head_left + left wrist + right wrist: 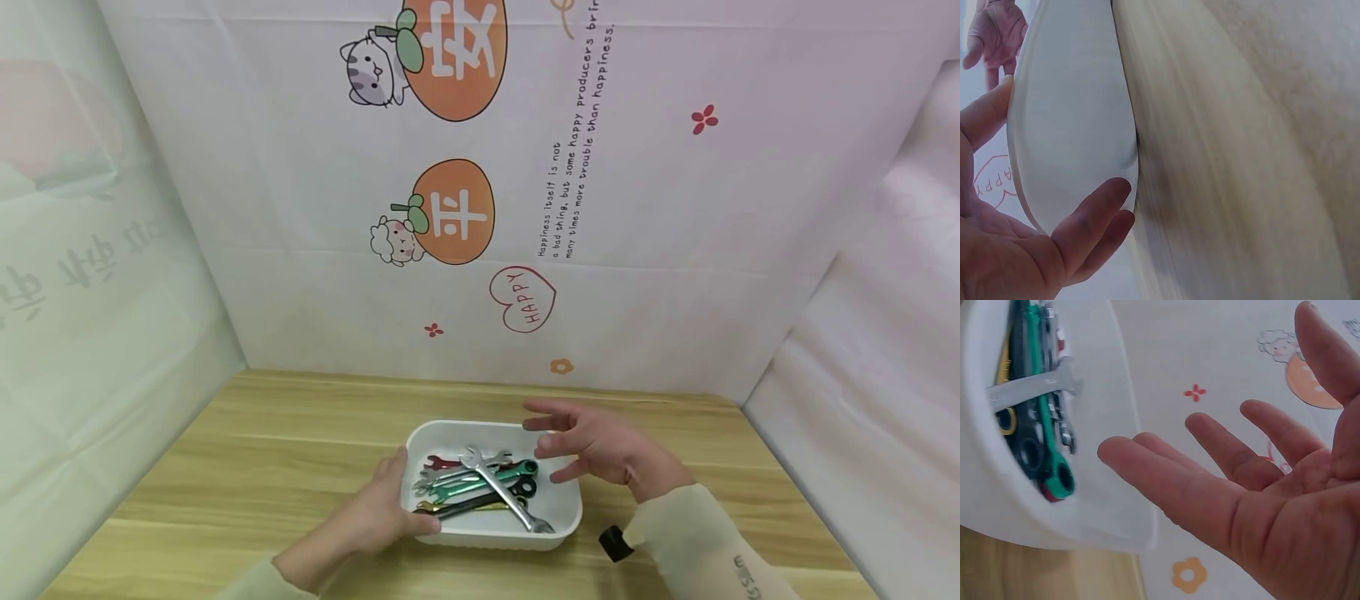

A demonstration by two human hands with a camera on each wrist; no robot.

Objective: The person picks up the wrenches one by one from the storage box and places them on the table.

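White rounded-rectangle plastic tray (491,539), upright on the wood-grain table (225,467). My left hand (381,508) grips its left end, thumb over the near rim. My right hand (600,446), fingers spread, is at the right end, apart from the wrenches. Inside, a loose lengthwise pile: red metal wrench (441,462) at the far side, then smaller silver ones, shiny green ring-ended wrench (513,474), black ring-ended wrench (474,505), gold wrench (489,507) partly under it. Long silver wrench (501,490) on top, diagonal, lower end by the near wall.
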